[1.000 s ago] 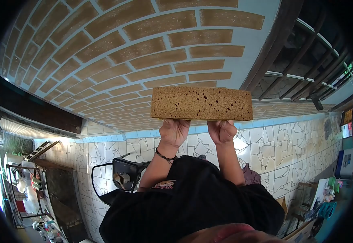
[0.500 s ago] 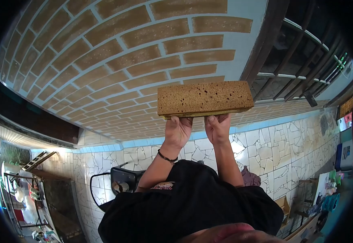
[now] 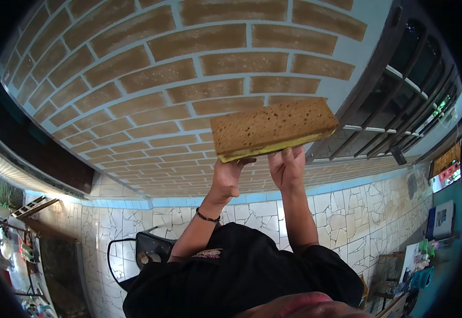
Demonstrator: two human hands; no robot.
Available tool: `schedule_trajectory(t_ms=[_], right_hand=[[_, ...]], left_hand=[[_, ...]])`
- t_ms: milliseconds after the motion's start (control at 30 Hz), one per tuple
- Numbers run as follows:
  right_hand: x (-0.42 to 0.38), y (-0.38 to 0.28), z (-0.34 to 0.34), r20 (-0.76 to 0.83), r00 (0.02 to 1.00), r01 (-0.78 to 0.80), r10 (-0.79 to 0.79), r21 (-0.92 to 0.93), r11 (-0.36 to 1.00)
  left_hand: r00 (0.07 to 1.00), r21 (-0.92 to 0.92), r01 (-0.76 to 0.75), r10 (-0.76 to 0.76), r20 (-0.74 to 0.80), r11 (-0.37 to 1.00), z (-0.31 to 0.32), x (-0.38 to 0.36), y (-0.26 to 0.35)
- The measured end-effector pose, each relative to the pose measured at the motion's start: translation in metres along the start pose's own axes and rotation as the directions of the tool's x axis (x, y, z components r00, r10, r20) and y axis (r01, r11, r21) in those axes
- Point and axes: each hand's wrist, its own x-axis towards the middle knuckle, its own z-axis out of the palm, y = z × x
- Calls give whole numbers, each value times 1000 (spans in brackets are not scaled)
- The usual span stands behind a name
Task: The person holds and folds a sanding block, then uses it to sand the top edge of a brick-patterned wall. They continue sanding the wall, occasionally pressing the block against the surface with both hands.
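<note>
While both hands support it from below, the brown porous rectangular slab (image 3: pixel 273 127) sits tilted before the brick-patterned surface (image 3: pixel 135 79). The left hand (image 3: pixel 230 174) and right hand (image 3: pixel 288 167) cup its yellowish lower edge, fingers curled. Judged status: lifted, not yet set down.

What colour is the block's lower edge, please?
Yellowish-green under a brown speckled face, on the block, in the head view.

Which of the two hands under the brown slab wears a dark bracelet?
The left hand; the right hand has a bare wrist. Both hold the slab.
</note>
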Motion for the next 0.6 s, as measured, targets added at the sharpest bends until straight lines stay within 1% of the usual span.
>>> schedule_trajectory(t_ms=[33, 67, 133, 167, 200, 233, 267, 333, 367, 400, 433, 467, 500, 567, 600], right_hand=[[12, 0, 3, 9, 999, 31, -31, -5, 1000], [25, -1, 9, 79, 994, 73, -76, 44, 996], [44, -9, 30, 130, 978, 160, -161, 14, 987], [56, -14, 43, 167, 964, 210, -208, 6, 978], [64, -20, 53, 188, 951, 257, -245, -47, 965], [75, -28, 51, 244, 915, 358, -320, -128, 925], [85, -38, 47, 299, 873, 451, -384, -199, 870], [105, -58, 50, 385, 766, 624, -514, -254, 739], [113, -69, 72, 413, 700, 701, -583, -240, 672], [123, -78, 98, 468, 562, 827, -682, -284, 486], [135, -86, 126, 523, 404, 911, -750, -307, 276], [144, -98, 139, 608, 324, 916, -725, -395, 78], [153, -110, 149, 686, 257, 880, -681, -457, -128], [177, -130, 185, 853, 173, 819, -493, -403, -409], [188, -141, 211, 927, 132, 764, -352, -321, -560]], left_hand=[[1000, 12, -6, 6, 0, 1000, -6, 4, 8], [1000, 24, -12, 12, 6, 1000, -11, 7, 17], [998, 50, -60, 59, 17, 997, -27, 12, 29], [996, 57, -61, 58, 61, 996, -43, 11, 33], [993, 67, -65, 57, 106, 996, -59, 11, 37], [989, 40, -87, 81, 125, 995, -71, 11, 41], [987, 76, -89, 78, 140, 993, -80, 13, 51], [987, 123, -78, 59, 152, 989, -102, 10, 62], [987, 149, -78, 55, 151, 986, -111, 10, 67], [985, 178, -79, 49, 166, 981, -120, 9, 75], [983, 207, -80, 43, 178, 975, -126, 10, 84], [974, 219, -107, 58, 218, 970, -133, 12, 94], [969, 244, -105, 43, 244, 964, -140, 14, 103], [957, 289, -89, 1, 290, 953, -152, 17, 115], [955, 322, -87, -13, 295, 943, -159, 19, 118]])
